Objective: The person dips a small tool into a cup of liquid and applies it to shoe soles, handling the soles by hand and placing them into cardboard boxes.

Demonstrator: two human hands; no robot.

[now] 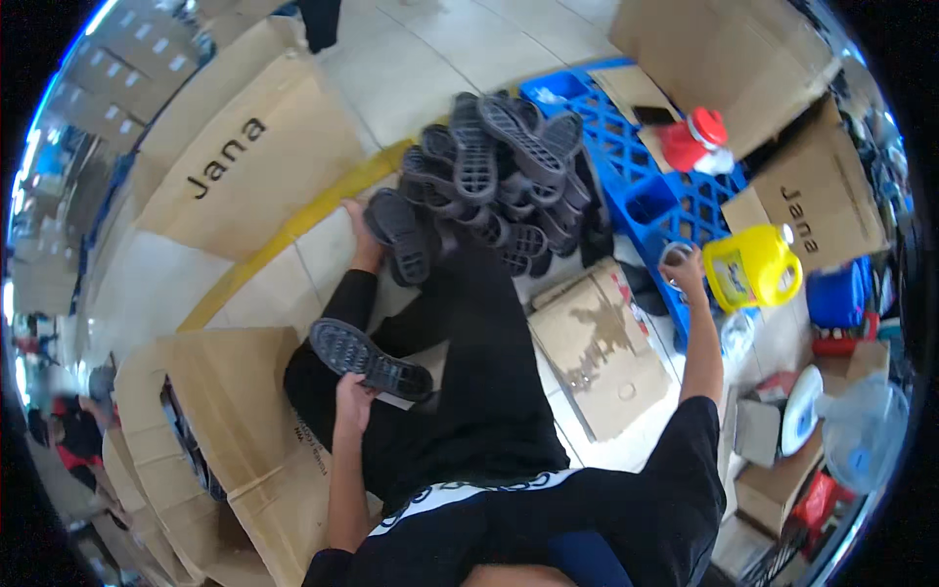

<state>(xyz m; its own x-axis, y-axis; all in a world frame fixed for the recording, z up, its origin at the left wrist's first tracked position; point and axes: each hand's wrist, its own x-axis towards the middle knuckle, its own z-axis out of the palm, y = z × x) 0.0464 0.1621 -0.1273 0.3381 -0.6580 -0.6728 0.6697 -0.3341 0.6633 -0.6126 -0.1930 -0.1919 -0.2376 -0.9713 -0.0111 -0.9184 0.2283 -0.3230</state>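
My left hand (354, 403) pinches the edge of a dark grey shoe sole (364, 354), its gridded side facing up, above my left thigh. On the right, the fingers of my right hand (691, 276) close round a small clear cup (673, 258) over the blue pallet's edge. Beside that hand stands a yellow jug (751, 268) with a handle. A pile of similar dark soles (476, 147) lies on the floor beyond my legs. One more sole (395, 223) is beside my left foot.
A stained flat cardboard (606, 342) lies right of my legs. The blue pallet (653, 203) bears a red bottle (693, 142) and a dark phone (653, 115). Cardboard boxes (249, 411) stand at the left, with a large carton (259, 147) farther off. A yellow floor line (293, 231) runs past.
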